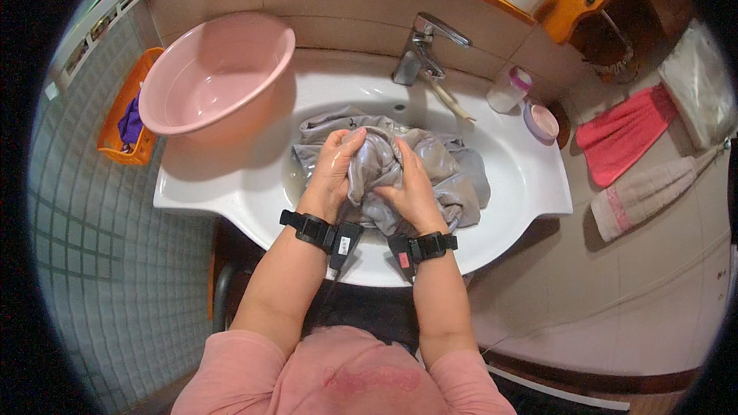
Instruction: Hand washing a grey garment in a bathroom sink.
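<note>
A wet grey cloth garment (453, 161) lies bunched in the white sink (523, 192), with some water around it. My left hand (335, 163) grips a fold of it from the left, thumb on top. From the right, my right hand (411, 188) holds the same raised bundle, fingers bent round the fabric. Both hands are close together over the middle of the basin. The garment's exact kind cannot be made out. Each wrist wears a black strap with a small black box.
A pink plastic basin (219, 69) stands on the sink's left ledge. Behind the sink rises a chrome faucet (423, 50). A lidded jar (509, 91) and a pink round dish (542, 121) sit at the right rim. Towels (626, 134) hang on the right wall; an orange basket (131, 119) hangs left.
</note>
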A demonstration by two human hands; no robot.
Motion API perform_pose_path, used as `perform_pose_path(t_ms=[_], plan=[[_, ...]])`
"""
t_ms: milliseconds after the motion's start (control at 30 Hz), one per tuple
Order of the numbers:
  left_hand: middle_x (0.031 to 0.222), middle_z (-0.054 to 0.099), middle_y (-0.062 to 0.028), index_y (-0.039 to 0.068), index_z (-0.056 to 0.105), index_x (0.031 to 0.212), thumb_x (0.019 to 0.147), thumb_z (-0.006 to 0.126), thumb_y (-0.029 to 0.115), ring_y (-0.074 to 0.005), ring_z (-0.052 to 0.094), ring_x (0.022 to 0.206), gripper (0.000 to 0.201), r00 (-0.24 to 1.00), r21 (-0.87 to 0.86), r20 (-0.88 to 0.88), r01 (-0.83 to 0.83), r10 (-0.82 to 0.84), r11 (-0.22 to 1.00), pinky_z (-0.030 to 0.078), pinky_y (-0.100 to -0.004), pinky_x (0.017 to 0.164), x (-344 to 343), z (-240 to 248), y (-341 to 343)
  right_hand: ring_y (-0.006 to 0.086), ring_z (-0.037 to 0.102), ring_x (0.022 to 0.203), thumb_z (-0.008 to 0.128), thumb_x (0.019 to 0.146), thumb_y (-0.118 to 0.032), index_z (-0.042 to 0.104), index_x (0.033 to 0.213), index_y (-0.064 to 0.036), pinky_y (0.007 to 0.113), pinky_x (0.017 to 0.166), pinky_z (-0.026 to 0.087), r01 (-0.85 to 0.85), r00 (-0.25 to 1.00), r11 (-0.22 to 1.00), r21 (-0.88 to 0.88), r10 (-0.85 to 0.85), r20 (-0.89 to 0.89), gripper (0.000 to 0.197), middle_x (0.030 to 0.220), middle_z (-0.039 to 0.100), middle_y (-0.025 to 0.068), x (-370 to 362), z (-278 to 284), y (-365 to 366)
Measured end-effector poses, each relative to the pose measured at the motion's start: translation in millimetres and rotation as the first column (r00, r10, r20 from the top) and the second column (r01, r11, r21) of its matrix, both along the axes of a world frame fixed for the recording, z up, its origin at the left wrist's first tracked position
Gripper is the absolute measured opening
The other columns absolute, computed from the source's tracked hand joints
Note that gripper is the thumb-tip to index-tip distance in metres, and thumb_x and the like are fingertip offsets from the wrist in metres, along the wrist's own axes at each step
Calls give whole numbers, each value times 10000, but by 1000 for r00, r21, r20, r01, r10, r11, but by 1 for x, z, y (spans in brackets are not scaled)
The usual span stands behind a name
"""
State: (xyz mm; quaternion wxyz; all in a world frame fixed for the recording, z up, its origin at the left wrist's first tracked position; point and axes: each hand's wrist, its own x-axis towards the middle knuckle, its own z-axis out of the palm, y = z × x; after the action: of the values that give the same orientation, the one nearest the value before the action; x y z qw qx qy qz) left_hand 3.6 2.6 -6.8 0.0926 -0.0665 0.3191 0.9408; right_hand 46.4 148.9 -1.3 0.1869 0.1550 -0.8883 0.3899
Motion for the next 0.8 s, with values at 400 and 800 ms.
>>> perform_pose_path(t_ms=[400, 800], plan=[[1060, 509, -47, 71, 531, 1095, 669, 692, 84, -189, 493, 998, 455, 752, -724, -632, -487, -188, 488, 402, -298, 859, 6, -9, 12, 234, 517, 902, 612, 639, -35, 518, 964, 22, 324, 837, 399, 262, 959, 571, -778, -66, 275, 342, 959, 539, 135, -14, -9, 15], [986, 570, -50, 73, 536, 1038, 900, 462, 387, -168, 543, 911, 352, 988, -45, 31, 153, -152, 987, 445, -319, 806, 9, -14, 19, 322, 557, 664, 656, 713, -275, 560, 875, -97, 385, 562, 454, 14, 932, 999, 38, 1, -363, 259, 792, 541, 113, 5, 12, -35]])
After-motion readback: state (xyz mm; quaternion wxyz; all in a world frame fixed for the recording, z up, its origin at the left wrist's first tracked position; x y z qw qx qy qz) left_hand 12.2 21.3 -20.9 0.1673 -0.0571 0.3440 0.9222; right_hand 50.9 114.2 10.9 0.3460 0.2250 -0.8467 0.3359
